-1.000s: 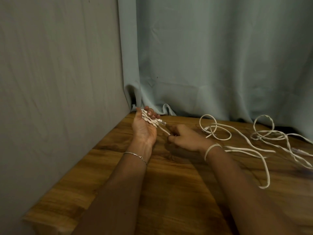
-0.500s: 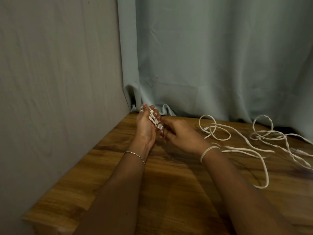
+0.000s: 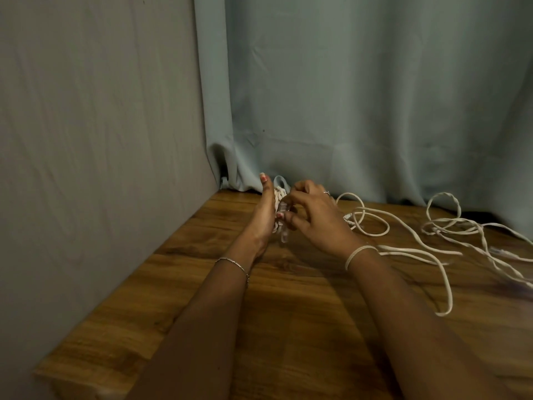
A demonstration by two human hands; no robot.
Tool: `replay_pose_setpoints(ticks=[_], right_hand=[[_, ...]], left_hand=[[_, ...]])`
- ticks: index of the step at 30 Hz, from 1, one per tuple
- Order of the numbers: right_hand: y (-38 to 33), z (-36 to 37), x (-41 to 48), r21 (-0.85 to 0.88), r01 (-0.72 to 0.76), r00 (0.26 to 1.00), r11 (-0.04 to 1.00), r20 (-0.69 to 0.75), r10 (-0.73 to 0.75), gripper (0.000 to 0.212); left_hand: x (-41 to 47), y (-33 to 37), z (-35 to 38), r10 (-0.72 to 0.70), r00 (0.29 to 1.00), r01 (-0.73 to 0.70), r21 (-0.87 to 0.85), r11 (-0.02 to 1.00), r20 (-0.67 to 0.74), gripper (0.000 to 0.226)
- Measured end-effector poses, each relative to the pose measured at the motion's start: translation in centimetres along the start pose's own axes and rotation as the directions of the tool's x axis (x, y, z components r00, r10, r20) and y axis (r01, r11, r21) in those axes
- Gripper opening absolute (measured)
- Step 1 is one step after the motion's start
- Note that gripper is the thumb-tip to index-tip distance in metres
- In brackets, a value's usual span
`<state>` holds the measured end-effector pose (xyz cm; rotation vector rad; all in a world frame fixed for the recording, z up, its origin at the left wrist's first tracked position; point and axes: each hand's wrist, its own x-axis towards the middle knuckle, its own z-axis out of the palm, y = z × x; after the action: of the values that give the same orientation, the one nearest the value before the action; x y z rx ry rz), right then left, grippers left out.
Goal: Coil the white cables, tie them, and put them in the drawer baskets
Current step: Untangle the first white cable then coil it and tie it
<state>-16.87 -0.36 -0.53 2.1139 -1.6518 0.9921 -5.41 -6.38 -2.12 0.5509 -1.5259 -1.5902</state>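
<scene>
Over the table [image 3: 288,327] at 12 o'clock, the left hand [image 3: 265,215] holds the white coil [image 3: 279,197] against its palm, the right hand [image 3: 314,217] pinches its free end, so tying seems in hand and needs next a tight wrap; loose cables [image 3: 418,249] lie at 3 o'clock.

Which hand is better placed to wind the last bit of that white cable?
The right, likely. The left hand is occupied, holding the coiled white cable against its palm; the right hand has its curled fingers on the coil's loose end.
</scene>
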Motion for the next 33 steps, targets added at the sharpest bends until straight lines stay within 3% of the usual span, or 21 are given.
replay_pose_setpoints(ticks=[6, 10, 14, 19, 22, 28, 33], right_hand=[[0.4, 0.4, -0.3, 0.273, -0.045, 0.997, 0.961, 0.074, 0.026, 0.025], [0.2, 0.4, -0.4, 0.498, -0.153, 0.983, 0.854, 0.165, 0.080, 0.026], [0.0, 0.4, -0.4, 0.523, -0.179, 0.978, 0.833, 0.189, 0.091, 0.017], [-0.3, 0.1, -0.4, 0.634, -0.170, 0.984, 0.755, 0.150, 0.096, 0.018], [-0.2, 0.2, -0.6, 0.662, -0.223, 0.971, 0.715, 0.212, 0.108, 0.030], [0.3, 0.8, -1.1, 0.576, -0.313, 0.940, 0.755, 0.301, 0.160, 0.039], [-0.2, 1.1, -1.1, 0.584, -0.366, 0.928, 0.724, 0.291, 0.233, 0.042]], left_hand=[[-0.3, 0.3, 0.3, -0.075, 0.994, 0.073, 0.027, 0.997, 0.084, 0.092], [-0.3, 0.4, -0.1, -0.203, 0.975, 0.198, 0.051, 0.979, 0.093, 0.101], [-0.9, 0.9, -0.1, -0.278, 0.952, 0.273, 0.054, 0.960, 0.131, 0.109], [-1.0, 1.2, -0.2, -0.266, 0.933, 0.300, -0.115, 0.947, 0.241, 0.114], [-0.8, 1.0, -0.3, -0.294, 0.930, 0.320, -0.095, 0.943, 0.220, 0.112], [-0.5, 1.1, 0.0, -0.337, 0.933, 0.344, -0.030, 0.939, 0.127, 0.123], [-1.1, 1.6, 0.0, -0.345, 0.928, 0.349, 0.000, 0.937, 0.139, 0.106]])
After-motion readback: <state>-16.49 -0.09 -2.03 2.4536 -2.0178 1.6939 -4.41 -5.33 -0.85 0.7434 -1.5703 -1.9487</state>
